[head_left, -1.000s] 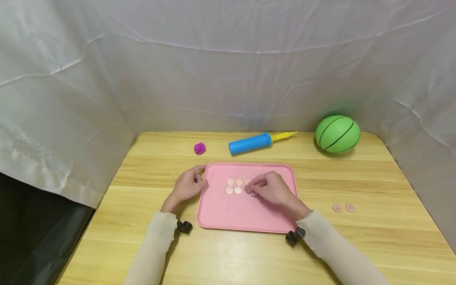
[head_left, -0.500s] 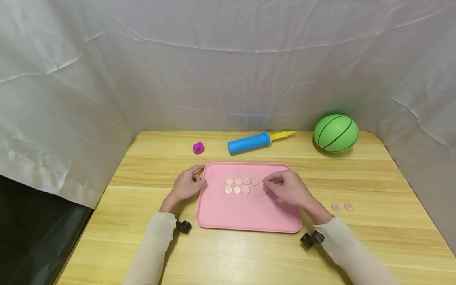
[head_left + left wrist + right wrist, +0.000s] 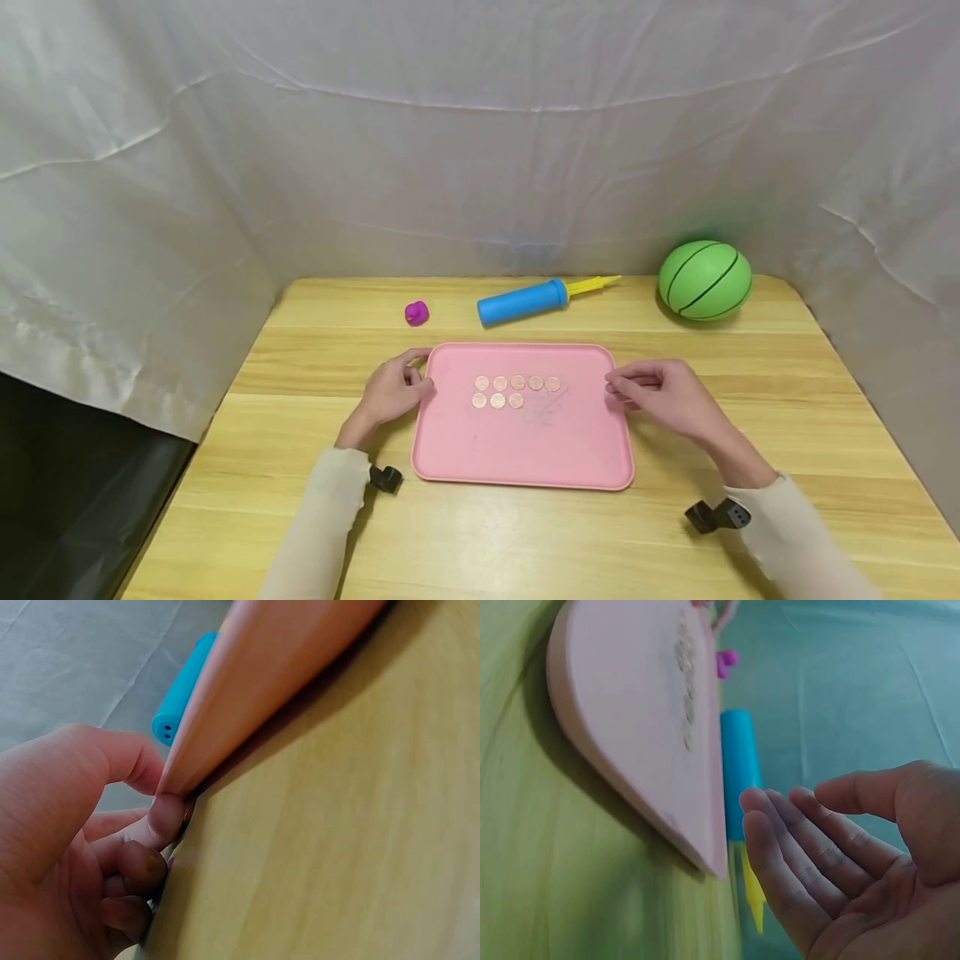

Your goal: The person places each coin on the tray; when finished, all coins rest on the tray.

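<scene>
A pink tray (image 3: 525, 457) lies on the table with several copper coins (image 3: 517, 382) set flat in two rows. The far row is the longer one; three coins (image 3: 497, 401) make up the near row. My left hand (image 3: 392, 388) grips the tray's left rim, thumb on the rim and a finger against its outer side, as the left wrist view shows. Above the tray's right edge hovers my right hand (image 3: 671, 398), fingers loosely extended. The right wrist view shows this right hand (image 3: 855, 870) holding nothing. The two coins seen earlier right of the tray are hidden behind my right arm.
Beyond the tray lie a purple toy (image 3: 416, 313) and a blue hand pump (image 3: 522, 303) with a yellow nozzle. A green ball (image 3: 705, 281) sits at the table's back right. Grey cloth (image 3: 480, 183) hangs behind the wooden table (image 3: 480, 542).
My right hand has let go of coins, adding two to the far row, and has moved right to the tray's edge. My left hand has stayed at the left rim.
</scene>
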A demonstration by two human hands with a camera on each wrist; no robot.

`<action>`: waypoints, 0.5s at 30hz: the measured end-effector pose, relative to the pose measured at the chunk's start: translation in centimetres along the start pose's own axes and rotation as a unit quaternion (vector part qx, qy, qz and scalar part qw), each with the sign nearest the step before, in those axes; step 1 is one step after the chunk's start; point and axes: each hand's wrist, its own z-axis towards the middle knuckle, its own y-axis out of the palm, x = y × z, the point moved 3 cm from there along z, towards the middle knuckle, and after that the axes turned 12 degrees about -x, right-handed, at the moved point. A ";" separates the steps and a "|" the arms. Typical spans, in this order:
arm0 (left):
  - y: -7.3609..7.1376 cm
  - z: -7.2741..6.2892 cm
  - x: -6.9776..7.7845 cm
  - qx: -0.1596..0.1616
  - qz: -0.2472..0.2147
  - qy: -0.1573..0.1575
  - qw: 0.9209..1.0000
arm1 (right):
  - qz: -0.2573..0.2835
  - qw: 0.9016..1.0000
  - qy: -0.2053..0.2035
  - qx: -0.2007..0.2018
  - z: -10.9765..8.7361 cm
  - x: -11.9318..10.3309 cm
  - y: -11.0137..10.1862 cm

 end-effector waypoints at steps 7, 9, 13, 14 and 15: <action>0.3 0.2 0.0 -0.001 -0.002 0.002 1.000 | 0.026 0.999 -0.020 0.012 -2.5 1.8 -2.6; 0.4 0.2 0.0 -0.004 -0.002 0.004 1.000 | 0.015 1.000 -0.014 0.018 -3.3 2.6 -3.4; 0.2 0.2 0.0 0.000 -0.001 0.003 1.000 | -0.021 0.999 -0.009 0.034 -4.6 4.1 -4.7; 0.1 0.1 -0.1 0.002 -0.001 0.004 1.000 | -0.028 0.999 -0.012 0.039 -4.9 4.4 -5.0; 0.0 0.1 -0.1 0.004 0.000 0.005 1.000 | -0.034 0.998 -0.014 0.045 -5.1 4.8 -5.3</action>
